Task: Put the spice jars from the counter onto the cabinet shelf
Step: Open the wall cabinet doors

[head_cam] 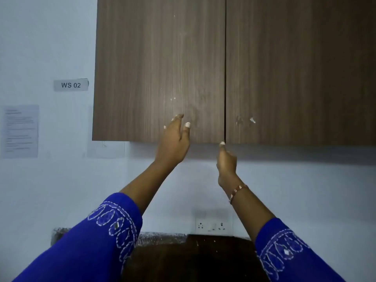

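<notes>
Both arms reach up toward the wall cabinet (pixel 223 68), whose two brown doors are closed, with only a thin dark seam between them.

The left hand (pixel 173 143) is raised in front of the lower part of the left door (pixel 158 68). Its fingers are nearly straight and a little spread, pointing to 12 o'clock, and the thumb stands apart toward 1 o'clock. This grip is released and holds nothing; I cannot tell if the fingertips touch the wood or stay just before it.

The right hand (pixel 226 163) is lower, at the bottom edge of the cabinet, just under the seam. One fingertip (pixel 222 143) points up and touches the bottom corner where the doors meet. The other fingers are curled, but if they hook the door edge or only fold loosely, the picture does not show; so I cannot tell the state of this grip. A thin bracelet (pixel 238 192) sits on the right wrist. Both forearms wear blue sleeves (pixel 97 241) with white stitching.

The spice jars are not visible, and the shelf is hidden behind the doors. At 6 o'clock lies the dark table (pixel 193 259), with a socket plate (pixel 212 225) on the wall above it. At 9 o'clock a label "WS 02" (pixel 71 85) and a paper sheet (pixel 20 131) hang on the wall.
</notes>
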